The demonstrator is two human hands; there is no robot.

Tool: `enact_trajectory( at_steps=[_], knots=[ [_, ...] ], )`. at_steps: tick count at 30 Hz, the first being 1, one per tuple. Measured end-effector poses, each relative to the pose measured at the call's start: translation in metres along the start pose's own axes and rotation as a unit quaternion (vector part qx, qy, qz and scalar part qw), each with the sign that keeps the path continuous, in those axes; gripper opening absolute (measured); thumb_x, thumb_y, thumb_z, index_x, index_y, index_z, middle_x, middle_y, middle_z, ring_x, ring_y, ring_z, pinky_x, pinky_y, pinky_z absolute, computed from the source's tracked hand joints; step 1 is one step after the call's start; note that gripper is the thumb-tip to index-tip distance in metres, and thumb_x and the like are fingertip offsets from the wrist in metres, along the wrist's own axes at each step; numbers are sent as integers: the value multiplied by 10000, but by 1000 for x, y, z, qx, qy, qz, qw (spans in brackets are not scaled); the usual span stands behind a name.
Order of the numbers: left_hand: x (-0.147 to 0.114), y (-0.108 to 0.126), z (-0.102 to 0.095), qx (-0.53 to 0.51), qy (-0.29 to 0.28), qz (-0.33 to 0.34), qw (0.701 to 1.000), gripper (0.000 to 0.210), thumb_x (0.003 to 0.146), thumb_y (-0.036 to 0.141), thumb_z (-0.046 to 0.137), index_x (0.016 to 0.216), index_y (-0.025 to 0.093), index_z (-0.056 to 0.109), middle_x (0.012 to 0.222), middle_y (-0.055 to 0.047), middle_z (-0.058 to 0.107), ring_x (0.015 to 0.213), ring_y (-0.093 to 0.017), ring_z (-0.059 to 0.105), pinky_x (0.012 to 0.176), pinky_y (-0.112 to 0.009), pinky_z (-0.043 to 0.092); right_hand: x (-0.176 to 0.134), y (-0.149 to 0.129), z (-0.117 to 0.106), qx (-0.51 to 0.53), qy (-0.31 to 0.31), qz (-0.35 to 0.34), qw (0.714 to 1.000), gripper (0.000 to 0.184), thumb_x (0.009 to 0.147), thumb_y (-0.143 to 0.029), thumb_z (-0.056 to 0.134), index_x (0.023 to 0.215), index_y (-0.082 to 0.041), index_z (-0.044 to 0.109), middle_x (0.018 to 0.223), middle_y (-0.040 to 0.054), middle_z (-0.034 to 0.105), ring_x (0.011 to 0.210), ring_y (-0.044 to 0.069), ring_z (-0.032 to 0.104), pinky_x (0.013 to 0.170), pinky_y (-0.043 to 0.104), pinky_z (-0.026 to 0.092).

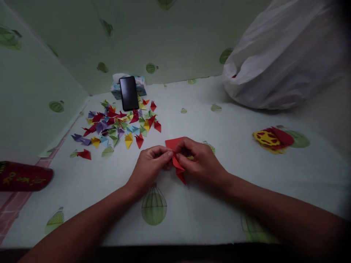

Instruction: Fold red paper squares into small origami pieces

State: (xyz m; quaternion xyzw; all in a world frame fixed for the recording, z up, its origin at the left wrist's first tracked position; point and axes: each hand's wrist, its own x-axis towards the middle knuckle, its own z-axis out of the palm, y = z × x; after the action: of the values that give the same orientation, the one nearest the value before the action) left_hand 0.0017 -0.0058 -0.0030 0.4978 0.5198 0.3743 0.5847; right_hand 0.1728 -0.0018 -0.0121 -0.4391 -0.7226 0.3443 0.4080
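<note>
A partly folded piece of red origami paper [178, 168] is pinched between both hands above the white table. My left hand [153, 160] grips its left side between thumb and fingers. On the other side, my right hand [199, 159] pinches the paper near its middle, fingers curled. One flat red corner sticks out beyond the fingertips, and a creased, pointed part hangs down toward me. Up and to the left lies a spread of small folded paper cranes [117, 126] in red, yellow, purple, green and blue. Part of the red paper is hidden behind my fingers.
A black phone [129, 93] leans against a tissue box [142, 86] behind the cranes. Yellow and red paper cut-outs [270, 138] lie at the right. A large white plastic bag [282, 58] fills the back right. At the left edge rests a dark red cylinder [26, 177].
</note>
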Motion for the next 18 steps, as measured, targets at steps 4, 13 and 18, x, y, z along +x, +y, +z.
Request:
enact_trajectory(
  at_steps=[4, 13, 18],
  knots=[
    [-1, 2, 1, 17, 12, 10, 1000, 196, 807, 327, 714, 766, 138, 684, 663, 4, 640, 606, -95, 549, 584, -209, 436, 0, -1, -1, 3, 0, -2, 1000, 124, 822, -74, 542, 756, -178, 556, 679, -20, 592, 609, 106, 517, 569, 233, 393],
    [-2, 4, 3, 36, 20, 17, 999, 177, 793, 312, 703, 773, 140, 668, 650, 13, 630, 595, -98, 554, 579, -216, 447, 0, -2, -2, 24, -5, 48, 999, 102, 820, -96, 575, 751, -165, 603, 681, -12, 620, 624, 114, 543, 587, 247, 408],
    [-2, 3, 2, 38, 19, 16, 999, 156, 770, 285, 707, 762, 135, 668, 659, 14, 628, 595, -93, 547, 575, -211, 448, 0, -2, -2, 20, -6, 32, 999, 98, 830, -108, 570, 754, -160, 603, 682, -7, 617, 621, 116, 534, 581, 250, 405]
  ],
)
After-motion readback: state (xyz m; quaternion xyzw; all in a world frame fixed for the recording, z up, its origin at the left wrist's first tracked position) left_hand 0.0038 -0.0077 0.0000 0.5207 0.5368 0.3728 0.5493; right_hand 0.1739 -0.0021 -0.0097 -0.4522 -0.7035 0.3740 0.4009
